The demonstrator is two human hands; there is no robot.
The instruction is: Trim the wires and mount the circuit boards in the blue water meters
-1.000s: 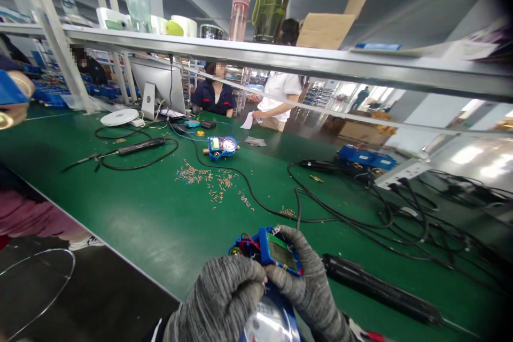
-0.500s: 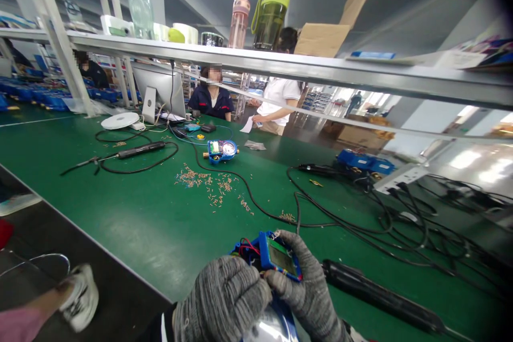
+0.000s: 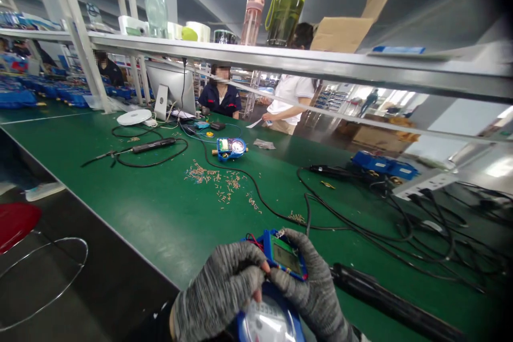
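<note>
Blue plastic frames the tilted display module with a green circuit board, which I find at the near side of the green counter. My right hand in a grey knitted glove has its grip closed on the module, forefinger along the far edge, thumb at the near one. My left hand in a matching glove bends its fingers in beside it; whether that grip pinches anything, I cannot tell.

Risk noted: pulling or twisting the module could strain the thin red wires beside it. A loose copper-coloured clipping getting into the electronics could cause a short.

Containers: the round transparent cover below the hands encloses a dial. Overhead, the tall green bottle holds dark liquid; the open cardboard box hides its contents.
</note>
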